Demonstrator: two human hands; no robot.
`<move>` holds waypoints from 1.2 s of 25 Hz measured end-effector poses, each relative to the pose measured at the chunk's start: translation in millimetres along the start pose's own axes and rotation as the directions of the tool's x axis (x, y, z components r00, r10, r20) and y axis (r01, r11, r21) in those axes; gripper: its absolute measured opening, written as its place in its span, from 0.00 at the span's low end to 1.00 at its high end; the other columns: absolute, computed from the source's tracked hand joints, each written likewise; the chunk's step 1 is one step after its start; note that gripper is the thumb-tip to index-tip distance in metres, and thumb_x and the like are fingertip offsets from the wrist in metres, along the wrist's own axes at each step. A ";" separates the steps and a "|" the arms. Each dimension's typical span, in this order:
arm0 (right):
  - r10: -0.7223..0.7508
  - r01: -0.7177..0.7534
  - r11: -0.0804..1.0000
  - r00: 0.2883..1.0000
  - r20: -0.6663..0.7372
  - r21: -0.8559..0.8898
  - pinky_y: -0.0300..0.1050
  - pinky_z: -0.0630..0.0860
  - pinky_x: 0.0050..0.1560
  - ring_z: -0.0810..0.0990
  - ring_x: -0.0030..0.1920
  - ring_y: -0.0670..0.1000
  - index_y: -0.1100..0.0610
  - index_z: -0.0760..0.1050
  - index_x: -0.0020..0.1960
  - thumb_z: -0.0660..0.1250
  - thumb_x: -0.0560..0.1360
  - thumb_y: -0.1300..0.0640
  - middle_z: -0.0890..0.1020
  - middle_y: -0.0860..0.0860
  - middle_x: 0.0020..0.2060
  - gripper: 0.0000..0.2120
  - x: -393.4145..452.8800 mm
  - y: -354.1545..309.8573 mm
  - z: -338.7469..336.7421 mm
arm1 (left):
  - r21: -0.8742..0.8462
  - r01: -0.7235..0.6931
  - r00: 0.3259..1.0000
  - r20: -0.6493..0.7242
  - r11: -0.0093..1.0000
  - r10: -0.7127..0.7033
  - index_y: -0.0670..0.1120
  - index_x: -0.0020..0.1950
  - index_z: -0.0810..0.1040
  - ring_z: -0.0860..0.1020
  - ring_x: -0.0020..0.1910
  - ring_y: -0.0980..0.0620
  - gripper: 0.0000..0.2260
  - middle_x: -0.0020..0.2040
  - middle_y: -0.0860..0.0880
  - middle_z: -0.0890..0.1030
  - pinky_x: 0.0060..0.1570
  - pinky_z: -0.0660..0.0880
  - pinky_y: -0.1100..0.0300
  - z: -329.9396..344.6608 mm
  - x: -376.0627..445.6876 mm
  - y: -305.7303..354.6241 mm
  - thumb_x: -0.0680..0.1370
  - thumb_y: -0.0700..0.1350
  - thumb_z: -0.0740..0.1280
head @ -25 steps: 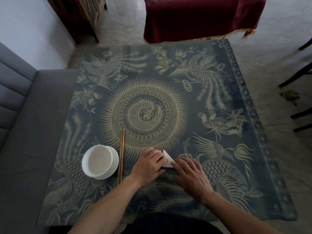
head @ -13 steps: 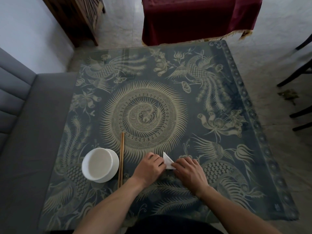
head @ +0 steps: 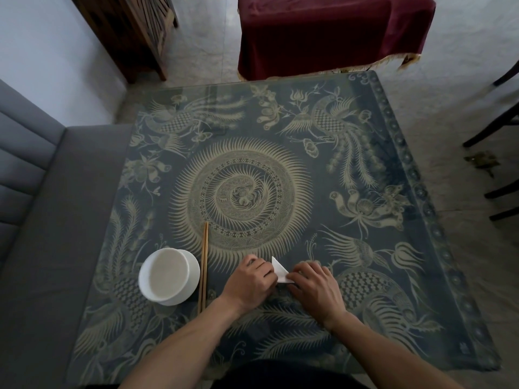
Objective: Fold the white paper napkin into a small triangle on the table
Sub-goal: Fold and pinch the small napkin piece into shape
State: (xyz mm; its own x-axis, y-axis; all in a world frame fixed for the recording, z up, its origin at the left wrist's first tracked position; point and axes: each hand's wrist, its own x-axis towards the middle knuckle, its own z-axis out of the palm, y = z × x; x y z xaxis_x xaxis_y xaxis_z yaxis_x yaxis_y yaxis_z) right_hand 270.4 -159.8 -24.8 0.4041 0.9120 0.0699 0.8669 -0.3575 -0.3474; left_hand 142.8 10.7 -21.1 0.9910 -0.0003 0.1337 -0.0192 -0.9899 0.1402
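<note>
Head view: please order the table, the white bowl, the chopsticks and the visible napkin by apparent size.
1. table
2. white bowl
3. chopsticks, longer than the bowl but very thin
4. napkin, partly hidden by both hands

Bowl (head: 168, 277) and chopsticks (head: 203, 265) left; open tabletop (head: 365, 276) right
</note>
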 end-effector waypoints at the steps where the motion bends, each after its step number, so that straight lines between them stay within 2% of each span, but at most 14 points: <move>1: -0.001 0.001 1.000 1.000 -0.003 -0.002 0.48 0.75 0.39 0.78 0.44 0.53 0.51 0.82 0.46 0.77 0.68 0.52 0.81 0.48 0.45 0.09 1.2 -0.8 -0.4 | -0.019 0.010 1.000 0.003 1.000 -0.010 0.46 0.43 0.80 0.78 0.42 0.47 0.08 0.43 0.48 0.81 0.48 0.74 0.51 -2.4 0.4 0.2 0.78 0.47 0.65; 4: 0.014 -0.013 1.000 1.000 -0.023 0.018 0.47 0.73 0.37 0.77 0.40 0.52 0.51 0.81 0.43 0.76 0.70 0.54 0.81 0.47 0.41 0.04 7.5 -2.8 -4.0 | -0.150 0.134 0.991 0.019 0.980 -0.132 0.48 0.49 0.80 0.78 0.47 0.48 0.09 0.48 0.50 0.81 0.51 0.71 0.52 -10.1 1.5 -0.7 0.79 0.50 0.64; 6: 0.031 -0.029 0.997 0.999 -0.029 0.065 0.46 0.72 0.36 0.77 0.39 0.52 0.51 0.82 0.43 0.76 0.71 0.54 0.81 0.47 0.39 0.04 13.0 -4.3 -8.1 | -0.231 0.243 0.968 0.111 0.942 -0.223 0.50 0.60 0.76 0.75 0.57 0.51 0.15 0.58 0.52 0.79 0.58 0.68 0.54 -13.6 0.9 -4.0 0.78 0.57 0.63; 8: 0.045 -0.044 0.992 0.999 -0.001 0.121 0.47 0.73 0.37 0.77 0.40 0.51 0.51 0.82 0.44 0.74 0.72 0.53 0.81 0.47 0.39 0.03 18.9 -6.5 -14.4 | -0.292 0.307 0.945 0.205 0.906 -0.255 0.52 0.65 0.73 0.71 0.63 0.54 0.20 0.64 0.53 0.76 0.63 0.67 0.55 -14.3 0.5 -7.2 0.77 0.58 0.65; 10: 0.068 -0.073 0.983 0.997 0.036 0.167 0.47 0.74 0.38 0.77 0.42 0.50 0.51 0.83 0.45 0.72 0.73 0.52 0.81 0.46 0.40 0.04 23.8 -8.9 -21.2 | -0.370 0.370 0.926 0.221 0.852 -0.306 0.51 0.62 0.76 0.73 0.60 0.54 0.17 0.61 0.53 0.78 0.62 0.69 0.56 -16.9 3.2 -8.0 0.75 0.54 0.68; 13: 0.198 -0.223 0.921 0.974 0.110 0.319 0.44 0.75 0.41 0.77 0.41 0.46 0.50 0.83 0.44 0.71 0.74 0.51 0.82 0.44 0.39 0.04 29.6 -9.4 -28.0 | -0.482 0.486 0.874 0.261 0.729 -0.410 0.49 0.52 0.80 0.76 0.48 0.54 0.08 0.48 0.53 0.81 0.48 0.73 0.56 -19.8 10.3 -8.1 0.75 0.48 0.70; 15: 0.329 -0.378 0.799 0.926 0.185 0.467 0.41 0.76 0.42 0.79 0.38 0.42 0.49 0.83 0.43 0.72 0.73 0.51 0.83 0.42 0.36 0.03 31.9 -7.1 -29.3 | -0.544 0.561 0.827 0.325 0.624 -0.459 0.49 0.49 0.81 0.78 0.43 0.53 0.04 0.44 0.52 0.82 0.43 0.74 0.57 -20.3 13.3 -7.1 0.76 0.48 0.71; 17: 0.422 -0.493 0.655 0.867 0.264 0.573 0.39 0.77 0.41 0.81 0.37 0.41 0.49 0.83 0.42 0.73 0.73 0.52 0.84 0.43 0.35 0.02 33.1 -4.8 -29.0 | -0.612 0.600 0.791 0.363 0.515 -0.492 0.52 0.46 0.81 0.78 0.40 0.58 0.01 0.41 0.54 0.82 0.40 0.73 0.62 -20.6 14.6 -7.6 0.77 0.48 0.71; 18: 0.445 -0.526 0.603 0.846 0.295 0.600 0.39 0.78 0.41 0.82 0.37 0.42 0.48 0.83 0.42 0.73 0.73 0.52 0.84 0.44 0.35 0.01 32.7 -4.5 -28.8 | -0.639 0.612 0.777 0.374 0.466 -0.506 0.54 0.45 0.81 0.78 0.40 0.60 0.02 0.41 0.55 0.82 0.40 0.73 0.65 -21.8 14.4 -7.3 0.77 0.48 0.72; 20: 0.472 -0.567 0.535 0.815 0.335 0.627 0.41 0.80 0.42 0.83 0.37 0.44 0.49 0.83 0.43 0.73 0.73 0.53 0.85 0.46 0.35 0.01 32.6 -4.6 -27.7 | -0.697 0.625 0.747 0.403 0.352 -0.528 0.54 0.45 0.82 0.80 0.41 0.57 0.02 0.42 0.53 0.84 0.42 0.76 0.62 -23.0 13.0 -8.2 0.76 0.47 0.73; 21: 0.485 -0.587 0.512 0.800 0.353 0.628 0.42 0.80 0.43 0.83 0.37 0.44 0.49 0.83 0.43 0.73 0.73 0.54 0.85 0.46 0.35 0.01 32.7 -5.0 -27.5 | -0.720 0.628 0.732 0.417 0.295 -0.539 0.52 0.45 0.83 0.81 0.42 0.55 0.02 0.42 0.51 0.84 0.43 0.76 0.60 -23.2 11.6 -8.4 0.76 0.45 0.73; 24: 0.476 -0.632 0.475 0.770 0.425 0.612 0.42 0.79 0.41 0.81 0.35 0.45 0.51 0.83 0.42 0.74 0.73 0.56 0.84 0.47 0.33 0.02 32.3 -7.1 -26.1 | -0.755 0.638 0.679 0.458 0.153 -0.574 0.50 0.41 0.83 0.79 0.36 0.56 0.05 0.35 0.53 0.83 0.38 0.73 0.62 -24.5 6.1 -9.9 0.76 0.42 0.72; 27: 0.371 -0.643 0.499 0.764 0.528 0.581 0.40 0.79 0.39 0.81 0.34 0.45 0.53 0.83 0.43 0.75 0.72 0.56 0.84 0.47 0.34 0.02 30.9 -12.5 -25.1 | -0.736 0.666 0.655 0.500 0.121 -0.566 0.48 0.38 0.82 0.76 0.33 0.54 0.08 0.31 0.52 0.80 0.38 0.72 0.57 -28.0 0.4 -16.1 0.76 0.40 0.70; 30: 0.276 -0.613 0.546 0.775 0.568 0.571 0.37 0.79 0.40 0.83 0.42 0.46 0.52 0.82 0.51 0.76 0.71 0.53 0.86 0.48 0.42 0.10 33.3 -23.9 -27.3 | -0.679 0.706 0.667 0.543 0.201 -0.510 0.48 0.37 0.80 0.76 0.35 0.51 0.08 0.33 0.49 0.79 0.40 0.71 0.54 -35.5 -7.8 -22.5 0.76 0.39 0.69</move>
State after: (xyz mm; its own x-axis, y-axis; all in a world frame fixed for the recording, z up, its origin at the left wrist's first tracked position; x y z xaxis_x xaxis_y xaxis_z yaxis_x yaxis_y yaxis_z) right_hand 271.1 -126.3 11.4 0.3869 0.7224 -0.5731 0.0593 -0.6397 -0.7663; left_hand 130.9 38.0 9.6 0.7428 0.4276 -0.5151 0.6062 -0.1032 0.7886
